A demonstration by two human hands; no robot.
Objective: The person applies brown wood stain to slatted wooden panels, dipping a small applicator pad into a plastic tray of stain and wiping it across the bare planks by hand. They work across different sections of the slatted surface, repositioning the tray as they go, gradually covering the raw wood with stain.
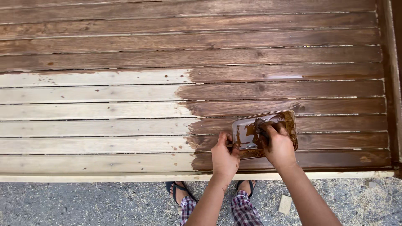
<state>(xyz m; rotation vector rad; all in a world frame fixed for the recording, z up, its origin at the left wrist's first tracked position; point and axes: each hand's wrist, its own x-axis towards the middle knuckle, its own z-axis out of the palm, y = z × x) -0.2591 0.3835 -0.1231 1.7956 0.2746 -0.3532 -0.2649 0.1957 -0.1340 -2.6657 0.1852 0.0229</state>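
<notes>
A shallow rectangular tray point(289, 121) with rounded corners lies on the slatted wooden table point(125, 111), near its front edge and toward the right end. The tray is smeared inside with dark brown stain, and a little pool of it shines on the bottom. It sits slightly tilted against the run of the slats, on the part of the table that is already dark.

The right hand point(277, 144) reaches into the tray from the near side, its fingers clenched around a small dark wad point(260, 125), which looks like a stain-soaked rag or sponge; I cannot tell which. The wad presses against the tray's bottom. The left hand point(225, 157) grips the tray's left near edge, thumb over the rim, holding it in place. Both hands are streaked with brown.

Around the tray the slats are stained deep brown, wet and glossy in spots. The stained area covers the far slats fully and the right part of the near ones; to the left, about 6 slats remain pale bare wood, with a ragged border between the 2 tones.

Below the table's front edge lies grey gravel ground point(83, 205). The person's feet in dark sandals point(178, 190) and checked trouser legs point(245, 209) show there, and a small pale wood offcut point(285, 204) lies on the gravel to the right.
</notes>
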